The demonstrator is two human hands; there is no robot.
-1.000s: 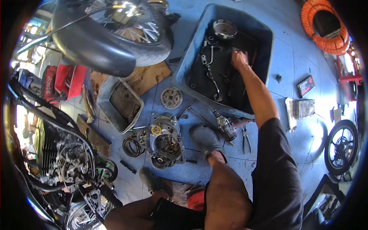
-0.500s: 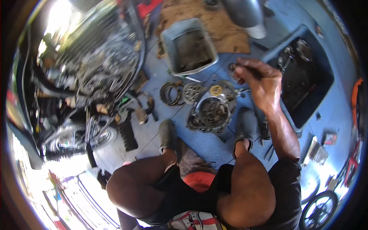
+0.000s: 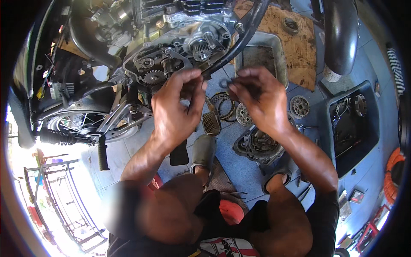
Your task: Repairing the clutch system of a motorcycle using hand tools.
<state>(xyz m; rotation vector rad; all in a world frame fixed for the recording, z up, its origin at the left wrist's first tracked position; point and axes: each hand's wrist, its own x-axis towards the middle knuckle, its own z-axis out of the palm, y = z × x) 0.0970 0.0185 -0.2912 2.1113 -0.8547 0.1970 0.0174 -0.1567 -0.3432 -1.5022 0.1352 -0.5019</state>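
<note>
My right hand pinches a small dark ring-shaped washer between thumb and fingers, in front of the motorcycle engine. Curved but apart, the thumb and finger of my left hand show nothing between their tips; its other fingers are partly hidden. Just beyond it lies the opened engine side, with a toothed gear at the left and a shaft with a helical gear at the right. Below my right hand, a removed engine cover rests on the floor.
Clutch rings and a round plate lie on the tiles. A metal pan stands on cardboard. At the right, a grey bin holds parts. A footpeg juts near my left foot.
The view has turned toward the engine, which is now large and close. My right hand has come from above the floor parts to the engine, and my left hand has entered the view.
</note>
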